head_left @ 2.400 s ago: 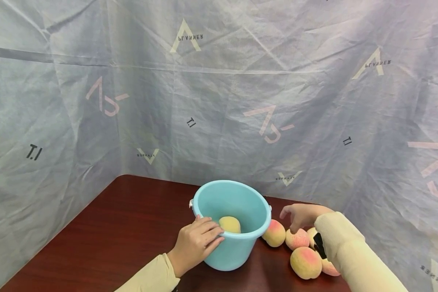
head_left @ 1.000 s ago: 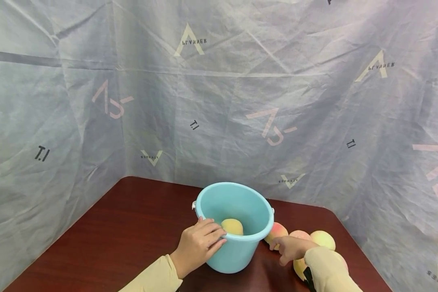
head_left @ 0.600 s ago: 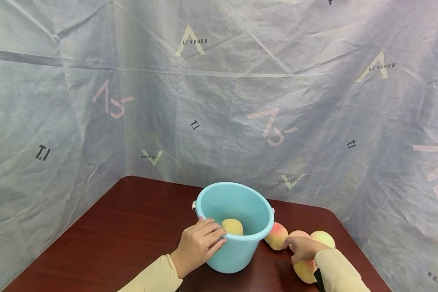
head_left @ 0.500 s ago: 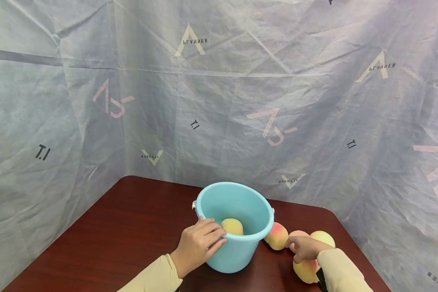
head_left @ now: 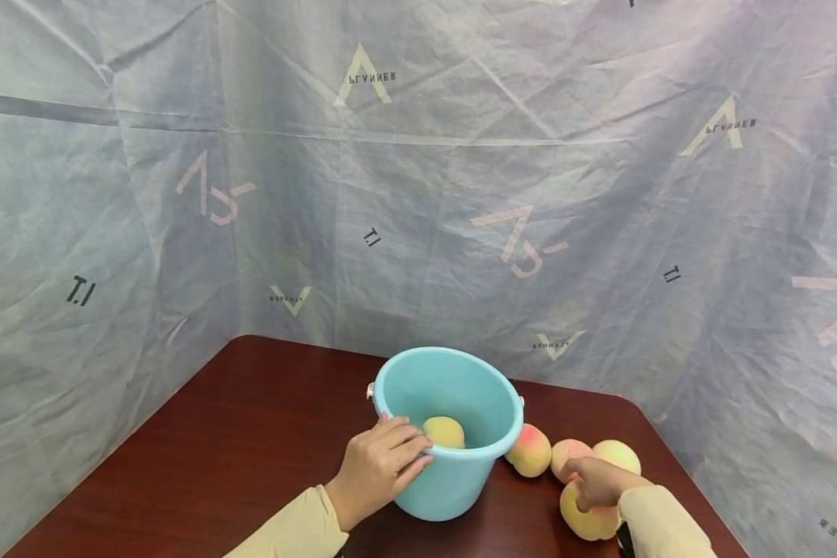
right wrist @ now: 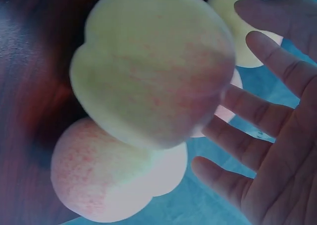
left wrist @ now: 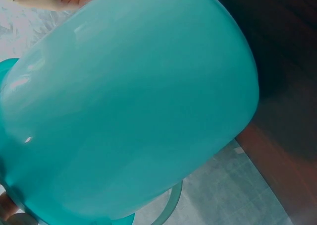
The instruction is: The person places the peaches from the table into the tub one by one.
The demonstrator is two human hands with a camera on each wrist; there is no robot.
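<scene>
A light blue bucket (head_left: 439, 492) stands on the table with one yellowish peach (head_left: 444, 432) inside. My left hand (head_left: 378, 467) grips its near rim, fingers over the edge; the left wrist view is mostly filled by the bucket's wall (left wrist: 129, 96). Right of the bucket, my right hand (head_left: 600, 482) is over the nearest peach (head_left: 584, 527), partly covering it. The right wrist view shows this hand (right wrist: 287, 140) with spread fingers (right wrist: 252, 106) at the side of that large yellow-pink peach (right wrist: 153, 66). Behind it, a reddish peach (head_left: 568, 452) is partly hidden by the hand.
One pink-topped peach (head_left: 532, 452) sits close beside the bucket. A pale peach (head_left: 618, 456) is at the far right of the group. The dark red table (head_left: 251, 434) extends left of the bucket. Grey printed cloth (head_left: 418, 194) hangs around the back and sides.
My right hand went from above the back peaches toward the one beside the bucket, then back right and down to the nearest peach. My left hand has kept its hold on the rim.
</scene>
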